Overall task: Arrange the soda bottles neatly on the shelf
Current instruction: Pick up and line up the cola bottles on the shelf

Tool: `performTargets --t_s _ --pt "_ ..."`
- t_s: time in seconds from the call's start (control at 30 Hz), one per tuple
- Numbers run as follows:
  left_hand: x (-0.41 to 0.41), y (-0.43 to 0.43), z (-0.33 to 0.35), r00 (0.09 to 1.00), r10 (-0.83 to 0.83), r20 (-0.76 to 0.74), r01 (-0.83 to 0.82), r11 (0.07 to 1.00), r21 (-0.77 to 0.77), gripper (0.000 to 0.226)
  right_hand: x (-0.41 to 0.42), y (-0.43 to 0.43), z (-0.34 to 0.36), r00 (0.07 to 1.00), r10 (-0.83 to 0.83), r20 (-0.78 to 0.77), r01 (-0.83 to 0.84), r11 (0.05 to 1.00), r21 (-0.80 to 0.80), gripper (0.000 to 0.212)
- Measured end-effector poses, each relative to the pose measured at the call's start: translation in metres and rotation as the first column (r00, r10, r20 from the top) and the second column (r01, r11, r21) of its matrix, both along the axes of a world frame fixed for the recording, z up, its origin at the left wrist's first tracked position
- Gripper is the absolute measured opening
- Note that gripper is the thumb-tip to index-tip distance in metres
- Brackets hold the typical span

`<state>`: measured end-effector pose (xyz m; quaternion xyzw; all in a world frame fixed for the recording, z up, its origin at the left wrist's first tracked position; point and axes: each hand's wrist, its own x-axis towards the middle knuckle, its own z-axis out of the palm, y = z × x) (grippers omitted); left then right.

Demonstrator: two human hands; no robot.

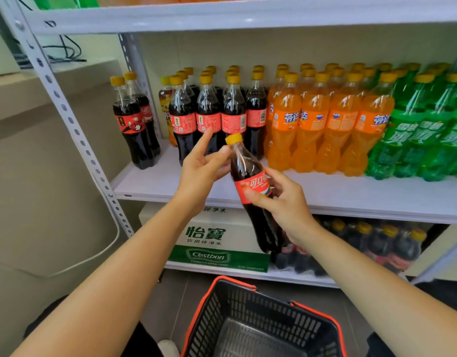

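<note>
The right hand point(281, 199) gripped the cola bottle point(244, 166) at its label; the left hand point(204, 163) pinched its neck. Placing looked next: upright, into the cola row point(209, 117) beyond both hands.

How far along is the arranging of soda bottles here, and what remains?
Done: cola rows, orange bottles and green bottles stand upright, grouped, on the shelf. In hand: one cola bottle, tilted, left hand at its neck, right hand on its label. Left: placing it with the cola; two stray cola bottles stand apart at far left and may need joining. The basket shows no bottles.
</note>
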<state>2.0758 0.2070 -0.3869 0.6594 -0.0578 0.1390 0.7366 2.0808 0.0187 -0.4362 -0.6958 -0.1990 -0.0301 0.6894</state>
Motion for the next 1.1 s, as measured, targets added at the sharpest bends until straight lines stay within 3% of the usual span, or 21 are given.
performTargets --t_s 0.1,0.17,0.3,0.37,0.57,0.7,0.83,0.93,1.1 --pt "-0.007 0.007 -0.009 0.978 -0.135 -0.161 0.152 0.983 0.104 0.050 0.002 -0.002 0.002 0.987 0.039 -0.154 -0.016 0.988 0.151 0.043" --pt "-0.013 0.007 -0.018 0.933 -0.229 -0.279 0.277 0.949 0.148 0.043 0.003 -0.002 0.008 0.968 0.051 -0.247 0.005 0.976 0.219 0.048" --pt "-0.027 0.005 -0.035 0.839 -0.340 -0.425 0.482 0.827 0.290 0.054 0.005 -0.008 0.027 0.942 0.091 -0.324 0.016 0.949 0.315 0.043" --pt "-0.032 0.004 -0.040 0.817 -0.367 -0.446 0.519 0.804 0.290 0.060 0.007 -0.013 0.032 0.939 0.095 -0.332 0.028 0.937 0.348 0.038" --pt "-0.039 -0.007 -0.048 0.904 -0.329 -0.273 0.378 0.914 0.149 0.057 0.016 -0.022 0.038 0.919 0.067 -0.388 0.106 0.907 0.408 0.028" --pt "-0.041 -0.014 -0.040 0.962 -0.258 -0.093 0.259 0.966 0.000 0.046 0.023 -0.033 0.039 0.894 0.033 -0.447 0.149 0.919 0.365 0.037" --pt "-0.048 -0.018 -0.026 0.969 -0.240 0.057 0.241 0.971 -0.009 0.041 0.019 -0.036 0.036 0.855 0.068 -0.515 0.205 0.866 0.456 0.046" --pt "-0.050 -0.022 -0.019 0.981 -0.170 0.095 0.169 0.985 0.017 0.044 0.013 -0.032 0.037 0.835 0.113 -0.539 0.225 0.824 0.521 0.047" --pt "-0.051 -0.019 -0.013 0.972 -0.208 0.110 0.206 0.978 0.034 0.049 0.005 -0.032 0.042 0.828 0.164 -0.536 0.239 0.761 0.603 0.046"
